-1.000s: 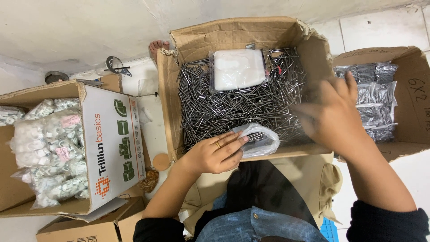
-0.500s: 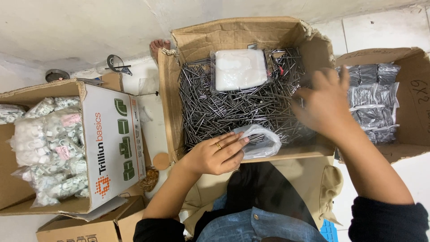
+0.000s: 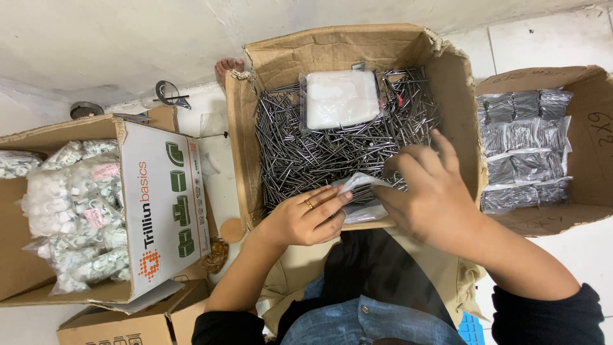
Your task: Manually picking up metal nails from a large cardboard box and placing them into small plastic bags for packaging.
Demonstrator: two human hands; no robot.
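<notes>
- The pale concrete floor (image 3: 96, 45) spreads under everything, meeting white tiles at the upper right.
- A big open brown cardboard box (image 3: 440, 57) sits in the middle, straight ahead of the person, filled with a loose heap of long grey steel nails (image 3: 300, 153).
- To the left stands an open white-sided cardboard box (image 3: 163, 211) packed with clear bags of small white plastic fittings (image 3: 70, 217); a flat brown carton (image 3: 128, 326) lies below it.
- To the right, well apart from the left-hand box, another open brown cardboard box (image 3: 587, 102) holds rows of clear packets of grey nails (image 3: 523, 153).
- On top of the nail heap, toward the far side of the middle box, lies a clear plastic bag with a white block inside (image 3: 341, 99).
- The right hand (image 3: 428, 198) is over the near right part of the nail heap, fingers curled down narrowly at the mouth of the small bag; whether they pinch nails I cannot tell.
- The left hand (image 3: 306, 220), with a ring on one finger, rests at the near edge of the middle box, fingers closed on a small clear plastic bag (image 3: 364, 198).
- That small bag lies at the near rim of the middle box, between the two hands, with grey nails showing through it.
- A small dark metal clamp (image 3: 167, 94) lies on the floor beyond the left box.
</notes>
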